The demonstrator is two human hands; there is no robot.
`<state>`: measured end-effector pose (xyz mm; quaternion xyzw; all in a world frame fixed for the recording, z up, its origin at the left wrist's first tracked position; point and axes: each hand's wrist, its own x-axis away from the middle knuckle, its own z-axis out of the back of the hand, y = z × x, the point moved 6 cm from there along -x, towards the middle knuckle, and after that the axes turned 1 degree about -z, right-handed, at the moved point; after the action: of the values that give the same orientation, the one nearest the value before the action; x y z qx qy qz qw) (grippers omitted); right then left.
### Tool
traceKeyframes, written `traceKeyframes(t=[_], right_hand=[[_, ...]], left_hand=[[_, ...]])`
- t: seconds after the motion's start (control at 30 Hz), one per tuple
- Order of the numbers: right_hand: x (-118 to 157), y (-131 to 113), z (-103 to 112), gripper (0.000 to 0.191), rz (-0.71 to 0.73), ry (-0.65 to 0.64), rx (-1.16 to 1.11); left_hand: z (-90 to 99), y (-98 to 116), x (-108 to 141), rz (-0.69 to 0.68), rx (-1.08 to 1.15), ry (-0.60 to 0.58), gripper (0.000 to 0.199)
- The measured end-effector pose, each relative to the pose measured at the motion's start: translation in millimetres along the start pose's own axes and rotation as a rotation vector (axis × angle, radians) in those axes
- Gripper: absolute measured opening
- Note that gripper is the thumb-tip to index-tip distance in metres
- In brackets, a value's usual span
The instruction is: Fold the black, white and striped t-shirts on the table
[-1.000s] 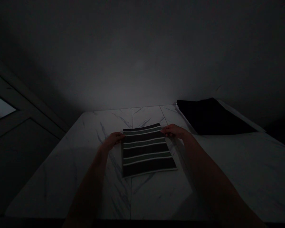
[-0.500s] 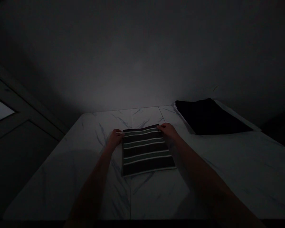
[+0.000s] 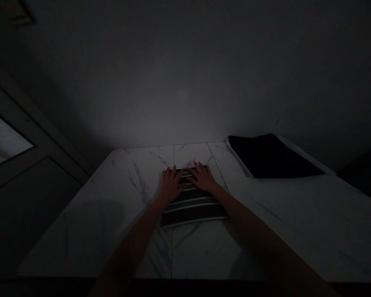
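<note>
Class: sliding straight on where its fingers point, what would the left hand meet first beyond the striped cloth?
Probably the wall, after the left hand crosses the marbled surface beyond the striped cloth; dimness makes depth unclear.

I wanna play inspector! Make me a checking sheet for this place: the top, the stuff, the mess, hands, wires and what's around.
Surface: white marble-patterned top with thin dark lines and grey streaks.
Things being handled: striped cloth, lying flat under both hands.
Clutter: black item at the far right, with white material showing at its edges.
Hands: left hand and right hand spread on the cloth's far part.
Cables: nothing seen.
Surroundings: grey wall behind, door-like panel at left; dim light.
</note>
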<state>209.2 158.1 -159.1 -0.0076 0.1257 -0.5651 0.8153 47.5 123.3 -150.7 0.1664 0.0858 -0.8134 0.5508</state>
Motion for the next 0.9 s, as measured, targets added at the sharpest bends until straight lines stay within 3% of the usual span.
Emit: traceKeyframes(t=[0.13,0.33,0.43,0.5,0.57,0.7,0.8,0.9], right_hand=[[3.6,-3.0,-9.1,0.064,0.004,-0.086,0.034],[19.1,-13.3,5.8,0.071,0.000,-0.063,0.066],[60.4,-32.3,1.3,0.066,0.171,-0.081,0.033],[98.9,-40.9,-0.5,0.059,0.294,-0.094,-0.010],[136.0,-37.8,4.1,0.056,0.315,-0.095,-0.051],[190.9,-6.9,29.1,0.050,0.150,-0.110,-0.271],[215.1,30.0,49.0,0.040,-0.193,0.007,-0.483],[228.0,52.1,52.6,0.032,-0.495,0.107,-0.539]], left_hand=[[-18.3,6.1,3.8,-0.013,-0.088,-0.142,0.065],[-2.6,12.3,7.9,0.012,-0.128,-0.180,0.064],[8.3,31.0,40.5,-0.110,-0.113,-0.138,0.061],[13.9,42.9,75.3,-0.231,-0.068,-0.141,0.058],[20.7,45.8,112.0,-0.274,-0.005,-0.172,0.056],[44.1,30.9,166.8,-0.125,0.209,-0.174,0.053],[63.4,10.6,183.6,0.172,0.312,-0.010,0.043],[67.4,1.9,183.0,0.388,0.342,0.101,0.033]])
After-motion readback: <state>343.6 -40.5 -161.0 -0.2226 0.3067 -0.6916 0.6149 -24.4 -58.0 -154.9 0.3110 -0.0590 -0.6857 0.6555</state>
